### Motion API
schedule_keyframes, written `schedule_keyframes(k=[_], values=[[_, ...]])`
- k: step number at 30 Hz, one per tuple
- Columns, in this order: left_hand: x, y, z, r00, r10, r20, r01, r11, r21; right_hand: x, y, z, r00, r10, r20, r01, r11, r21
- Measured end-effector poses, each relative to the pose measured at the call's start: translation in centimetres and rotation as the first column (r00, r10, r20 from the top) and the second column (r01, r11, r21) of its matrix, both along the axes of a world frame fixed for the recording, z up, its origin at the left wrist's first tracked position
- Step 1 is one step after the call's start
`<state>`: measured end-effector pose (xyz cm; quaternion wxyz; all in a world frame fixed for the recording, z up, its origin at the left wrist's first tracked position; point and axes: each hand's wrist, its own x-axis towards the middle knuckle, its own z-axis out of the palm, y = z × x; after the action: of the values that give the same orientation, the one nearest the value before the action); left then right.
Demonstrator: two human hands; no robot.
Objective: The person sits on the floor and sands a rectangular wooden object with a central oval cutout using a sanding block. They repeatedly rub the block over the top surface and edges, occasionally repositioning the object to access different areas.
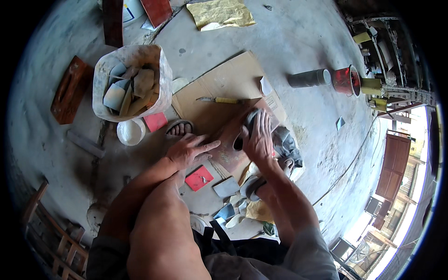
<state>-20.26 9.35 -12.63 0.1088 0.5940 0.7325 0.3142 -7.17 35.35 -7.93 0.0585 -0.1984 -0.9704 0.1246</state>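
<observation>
A reddish-brown wooden board [231, 156] with an oval hole lies tilted across a flattened cardboard sheet [210, 86] on the floor between my feet. My right hand [259, 142] presses a dark grey sanding pad [252, 120] onto the board's upper part, beside the hole, with fingers wrapped over it. At the board's left edge, my left hand [186, 151] rests with fingers spread, the index finger stretched over the surface. Just beyond the board, a knife [219, 100] with a yellow handle lies on the cardboard. The pad's underside is hidden.
Left stands a whitish plastic tub [100, 93] of sandpaper scraps, beside a white cup [131, 132] and a brown wooden piece [71, 91]. Red sandpaper [199, 178] and other scraps lie near my feet. A grey cylinder [309, 78] and red bucket [346, 80] are far right.
</observation>
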Motion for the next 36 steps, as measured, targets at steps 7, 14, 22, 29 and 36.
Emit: schedule_keyframes(k=[7,14,22,29,36], values=[[0.0,0.2,-0.1,1.000,0.009,0.010,-0.009,1.000,0.009,-0.3,2.5,-0.7,0.993,-0.116,0.024,0.116,0.993,-0.006],[-0.1,0.5,0.3,0.999,-0.007,0.034,0.007,1.000,0.009,1.9,4.5,-0.9,0.992,-0.120,0.026,0.121,0.993,-0.011],[-0.4,0.2,0.1,1.000,0.000,0.012,0.000,1.000,0.019,10.7,-5.7,-1.0,0.949,0.310,0.061,-0.292,0.934,-0.207],[-0.3,0.5,0.3,1.000,0.003,-0.005,-0.003,1.000,0.024,10.0,-9.2,-0.8,0.960,0.231,0.155,-0.186,0.948,-0.258],[0.0,0.9,0.1,1.000,0.001,0.002,-0.001,1.000,0.026,7.7,-2.7,-0.4,0.999,0.040,0.027,-0.038,0.998,-0.052]])
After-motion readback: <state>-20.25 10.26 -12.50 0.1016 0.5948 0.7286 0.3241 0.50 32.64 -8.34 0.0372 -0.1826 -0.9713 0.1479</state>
